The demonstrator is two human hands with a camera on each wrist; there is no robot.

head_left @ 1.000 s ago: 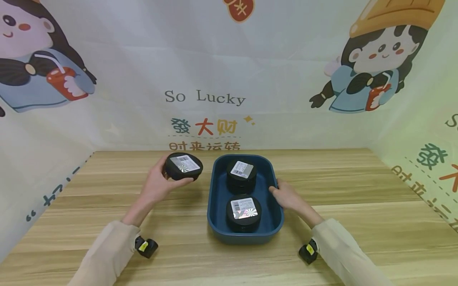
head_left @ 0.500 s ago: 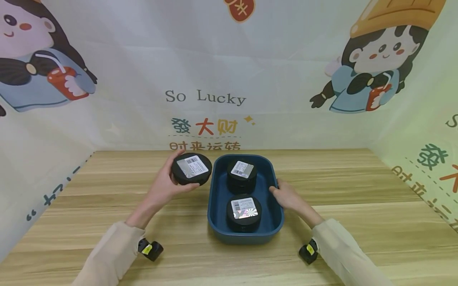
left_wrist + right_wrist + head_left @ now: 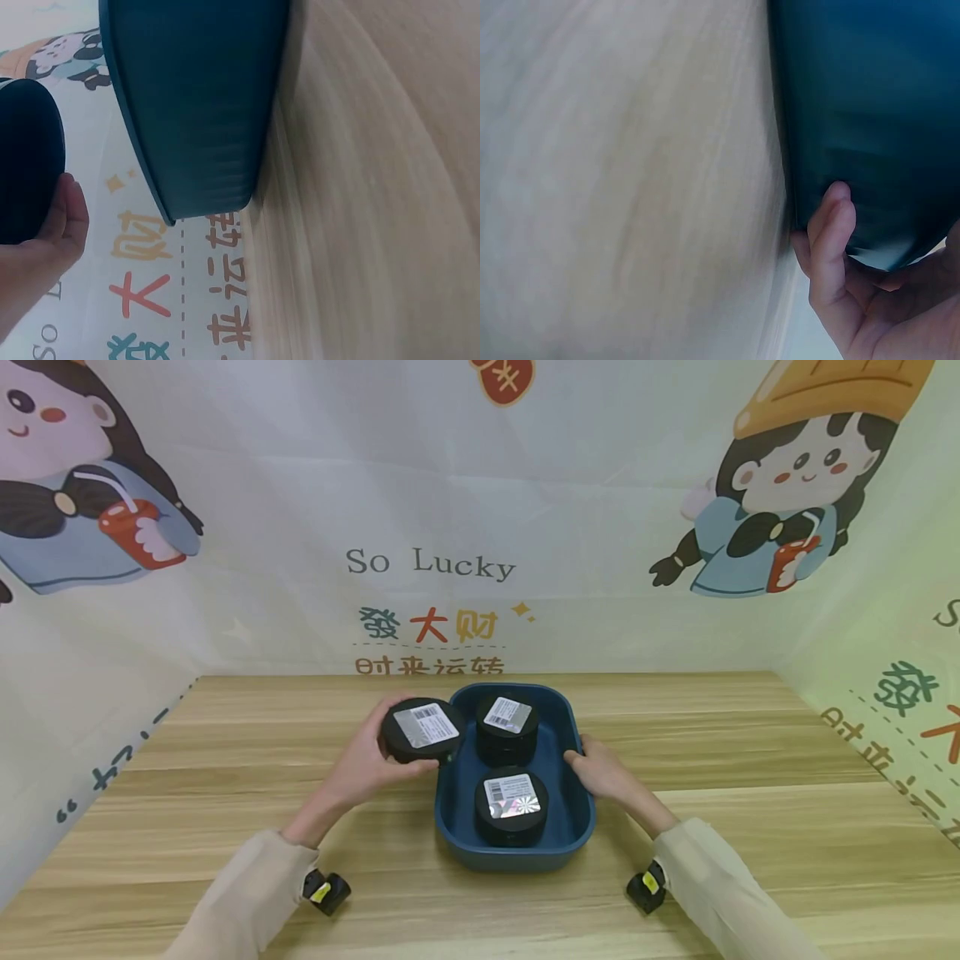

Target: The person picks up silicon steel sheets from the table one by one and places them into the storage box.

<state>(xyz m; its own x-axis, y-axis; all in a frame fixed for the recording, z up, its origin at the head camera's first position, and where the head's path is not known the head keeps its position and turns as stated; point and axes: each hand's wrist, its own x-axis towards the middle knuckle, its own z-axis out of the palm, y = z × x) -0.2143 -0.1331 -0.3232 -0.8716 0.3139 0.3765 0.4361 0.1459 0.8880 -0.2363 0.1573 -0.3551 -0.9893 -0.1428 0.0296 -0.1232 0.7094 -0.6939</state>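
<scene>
My left hand grips a round black tin with a white and silver label on its top. The tin is raised at the left rim of a dark blue rectangular bin and overlaps that rim in the head view. Inside the bin, a stack of black tins stands at the back and another labelled black tin sits in front. My right hand holds the bin's right wall, thumb over the rim, other fingers against the outside. In the left wrist view the held tin shows at the left.
The bin stands on a wood-grain table. A white printed cloth hangs behind and at both sides. Small black wrist cameras are worn at both cuffs.
My left hand has carried the tin rightward and slightly toward me, from beside the bin to its left rim. My right hand and the bin have stayed put.
</scene>
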